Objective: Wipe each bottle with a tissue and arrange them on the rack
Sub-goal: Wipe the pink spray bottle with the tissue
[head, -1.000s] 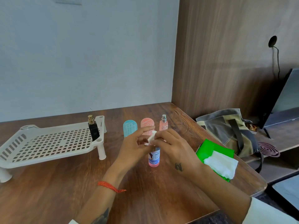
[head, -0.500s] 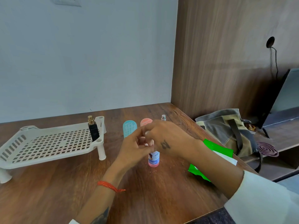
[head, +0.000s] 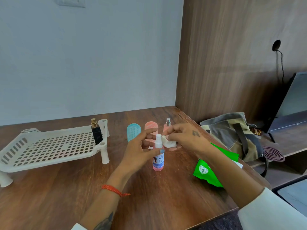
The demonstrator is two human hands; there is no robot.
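Wood-grain bench (head: 66, 188), matte and streaked, set into a corner between a pale wall and a brown panel. At 9 o'clock, white plastic rack (head: 49, 146) on stubby round legs, perforated with square holes, presumably so wiped bottles stand drained and grouped. Only 1 item on it: black perfume bottle (head: 96, 135), square-sided with a gold cap, upright at the rack's right edge. Off the bench at 3 o'clock, soft canvas bag (head: 232, 135). Glossy green tissue pack (head: 207, 171) near the right forearm, kept within reach for fresh sheets.

At 12 o'clock, 3 waiting pieces in a row: ribbed blue capsule case (head: 133, 131), pink capsule case (head: 151, 127), small pink sprayer (head: 167, 124) with a silver top.

Centre: pink spray bottle (head: 158, 161), translucent, cylindrical, labelled, white nozzle, standing upright on the bench. Left hand (head: 141, 151) in a narrow grip, thumb on the bottle's shoulder, likely steadying it against tipping. Right hand (head: 186, 138) pinching a crumpled white tissue (head: 168, 142) just beside the nozzle, apparently wiping the top. Still off the rack; placement not yet done.
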